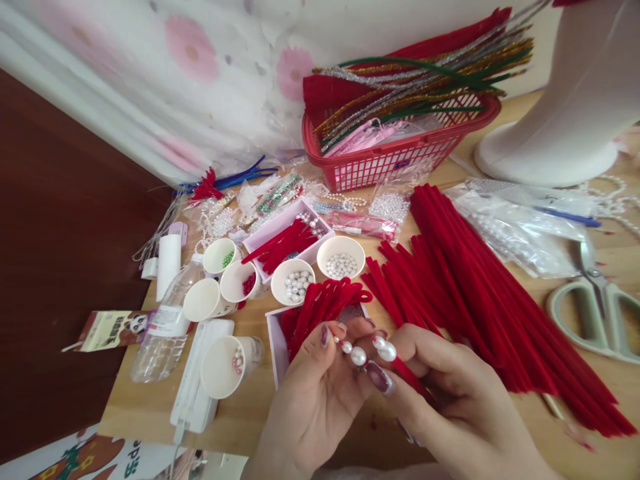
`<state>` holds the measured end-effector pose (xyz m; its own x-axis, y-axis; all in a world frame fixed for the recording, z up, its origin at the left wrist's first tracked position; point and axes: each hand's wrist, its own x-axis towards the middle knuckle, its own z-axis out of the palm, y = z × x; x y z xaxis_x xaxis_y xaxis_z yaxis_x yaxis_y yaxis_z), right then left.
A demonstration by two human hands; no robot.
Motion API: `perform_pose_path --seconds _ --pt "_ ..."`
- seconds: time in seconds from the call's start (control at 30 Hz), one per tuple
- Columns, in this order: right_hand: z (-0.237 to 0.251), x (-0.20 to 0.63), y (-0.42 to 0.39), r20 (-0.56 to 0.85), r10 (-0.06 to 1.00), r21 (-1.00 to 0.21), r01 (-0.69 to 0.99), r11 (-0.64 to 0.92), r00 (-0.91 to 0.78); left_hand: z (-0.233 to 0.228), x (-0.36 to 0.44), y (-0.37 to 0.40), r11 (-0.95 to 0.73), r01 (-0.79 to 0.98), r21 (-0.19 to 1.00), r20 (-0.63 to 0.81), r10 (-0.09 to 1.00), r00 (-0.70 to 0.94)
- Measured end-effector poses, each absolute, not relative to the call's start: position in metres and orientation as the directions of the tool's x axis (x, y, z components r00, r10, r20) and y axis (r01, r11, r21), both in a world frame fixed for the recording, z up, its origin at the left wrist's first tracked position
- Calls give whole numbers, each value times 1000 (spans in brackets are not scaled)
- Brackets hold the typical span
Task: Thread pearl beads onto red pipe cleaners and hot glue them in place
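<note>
My left hand (313,397) and my right hand (450,393) meet at the lower middle, over the wooden table (250,407). Between their fingertips runs a short string of white pearl beads (358,355), small to large. My left thumb and finger pinch the small end. My right hand pinches the big pearl (387,349) together with a red pipe cleaner (413,380) that runs back under its fingers. Just beyond my fingers lies a small pale box of folded red pipe cleaners (325,303).
Several paper cups with beads (341,257) stand at left of centre. A big pile of red pipe cleaners (480,293) fans out on the right. A red basket of tinsel stems (395,143) sits behind, scissors (595,313) and a white stand (560,127) at right, a plastic bottle (160,333) at left.
</note>
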<state>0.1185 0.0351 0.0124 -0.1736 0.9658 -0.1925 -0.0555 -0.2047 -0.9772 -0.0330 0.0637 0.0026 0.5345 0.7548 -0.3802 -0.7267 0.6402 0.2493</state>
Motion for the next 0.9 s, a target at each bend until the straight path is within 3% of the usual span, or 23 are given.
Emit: perform_pose_path --seconds 0.47,0.67,0.9 --pt "9 115 30 -171 984 -985 -24 -172 -37 2 -32 63 642 -727 245 -439 742 507" --pt "4 120 29 -159 981 -986 59 -154 -110 4 -31 64 637 -734 236 -440 743 504" --pt "8 119 30 -186 973 -981 -26 -191 -139 5 -31 64 624 -730 280 -428 761 487"
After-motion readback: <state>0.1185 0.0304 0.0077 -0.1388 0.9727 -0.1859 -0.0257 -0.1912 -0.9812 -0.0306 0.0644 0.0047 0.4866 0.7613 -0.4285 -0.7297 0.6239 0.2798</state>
